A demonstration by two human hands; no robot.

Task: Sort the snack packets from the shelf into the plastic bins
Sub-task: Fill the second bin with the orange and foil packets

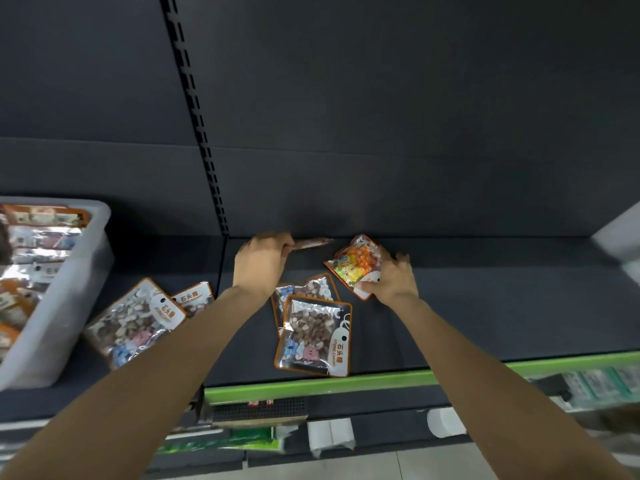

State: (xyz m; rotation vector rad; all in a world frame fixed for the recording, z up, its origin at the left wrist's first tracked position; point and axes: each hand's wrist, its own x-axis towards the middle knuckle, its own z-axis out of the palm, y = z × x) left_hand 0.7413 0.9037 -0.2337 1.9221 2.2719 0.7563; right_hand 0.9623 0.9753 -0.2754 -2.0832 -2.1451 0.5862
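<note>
Gripping glossy orange-candy pouch [353, 265], right hand [391, 278]; left hand [259, 261] pinching flat packet [311, 243]

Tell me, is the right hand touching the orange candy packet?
Touching. The head view shows the right hand with its thumb pressed on the lower corner of the orange candy packet.

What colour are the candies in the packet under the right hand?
Mostly orange, with some yellow, in the packet the right hand grips; head view shows it.

bin [69, 306] left on shelf [485, 306], packets [313, 334] right
</note>
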